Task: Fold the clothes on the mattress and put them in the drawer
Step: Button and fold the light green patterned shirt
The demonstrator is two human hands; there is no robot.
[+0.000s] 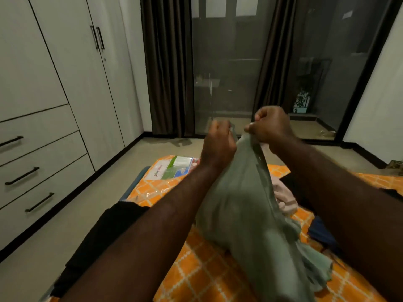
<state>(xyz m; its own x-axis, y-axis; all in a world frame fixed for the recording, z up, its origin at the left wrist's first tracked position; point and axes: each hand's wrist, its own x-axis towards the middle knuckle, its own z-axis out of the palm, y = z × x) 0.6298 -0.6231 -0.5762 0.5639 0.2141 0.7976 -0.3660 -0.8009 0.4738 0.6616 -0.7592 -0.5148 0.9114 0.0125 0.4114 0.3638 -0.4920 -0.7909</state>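
Orange mattress [205,280]; limp sage-green garment [239,214] (creased)

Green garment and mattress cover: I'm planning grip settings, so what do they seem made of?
Garment: soft matte cloth, maybe cotton; it hangs in limp folds. Mattress cover: seemingly glossy plastic film over orange check print; glare and crinkles near its label.
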